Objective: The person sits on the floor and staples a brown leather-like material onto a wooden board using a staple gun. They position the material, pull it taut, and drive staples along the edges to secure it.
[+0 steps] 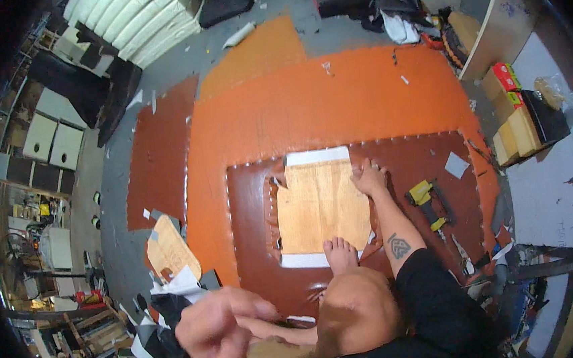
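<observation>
A light plywood panel (322,206) lies on the brown leather-like sheet, with white padding (317,156) showing at its far and near ends. Brown covering (270,207) is folded up along its left side. At the panel's far right corner, my right hand (370,178) has its fingers bent over the edge of the covering. My bare foot (341,252) presses on the near end of the panel. My left hand (221,329) is raised at the lower left, away from the panel, its fingers curled; whether something small is in them is hidden. A yellow-and-black staple gun (430,205) lies right of my right forearm.
Orange sheet (262,120) spreads under the brown one. Left of it lies a rounded wooden board (171,247) among scraps. A pliers-like tool (464,259) lies at the right. Wood blocks (517,137) and a white table (557,191) stand at far right; white padded pieces (139,22) are stacked at far left.
</observation>
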The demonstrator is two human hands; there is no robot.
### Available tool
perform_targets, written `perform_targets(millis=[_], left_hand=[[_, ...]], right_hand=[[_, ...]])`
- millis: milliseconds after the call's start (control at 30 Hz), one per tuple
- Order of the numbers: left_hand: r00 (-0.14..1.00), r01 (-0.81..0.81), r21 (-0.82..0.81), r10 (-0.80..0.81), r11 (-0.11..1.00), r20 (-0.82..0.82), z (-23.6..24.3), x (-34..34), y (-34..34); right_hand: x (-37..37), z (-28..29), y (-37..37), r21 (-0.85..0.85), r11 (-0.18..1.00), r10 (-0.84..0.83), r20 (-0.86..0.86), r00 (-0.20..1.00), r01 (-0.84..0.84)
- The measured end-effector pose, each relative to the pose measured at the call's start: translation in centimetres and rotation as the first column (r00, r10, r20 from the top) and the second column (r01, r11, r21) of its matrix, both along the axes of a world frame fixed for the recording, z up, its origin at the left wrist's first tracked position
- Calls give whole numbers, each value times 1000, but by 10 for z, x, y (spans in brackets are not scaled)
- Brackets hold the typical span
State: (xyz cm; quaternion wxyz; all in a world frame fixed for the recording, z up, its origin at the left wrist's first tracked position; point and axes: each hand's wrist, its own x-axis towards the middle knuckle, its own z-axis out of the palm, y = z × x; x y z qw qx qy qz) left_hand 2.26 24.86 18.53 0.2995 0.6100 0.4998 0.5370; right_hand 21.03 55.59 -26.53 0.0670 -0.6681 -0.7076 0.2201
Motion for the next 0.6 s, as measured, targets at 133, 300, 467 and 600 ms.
perform_targets(millis=[133, 300, 467, 600], left_hand=[[903, -313, -360, 393, 879, 174, -58, -24, -55], [813, -351, -667, 567, 657, 131, -102, -27, -111], [776, -240, -669, 553, 704, 303, -115, -35, -140], [773, -225, -582, 507, 782, 382, -106, -41, -148]], right_hand=[[15, 13, 22, -189, 982, -61, -193, 979, 24], [21, 42, 10, -386, 922, -336, -846, 414, -41], [-19, 156, -34, -136, 990, -108, -892, 439, -34], [-82, 291, -73, 411, 903, 409, -741, 532, -122]])
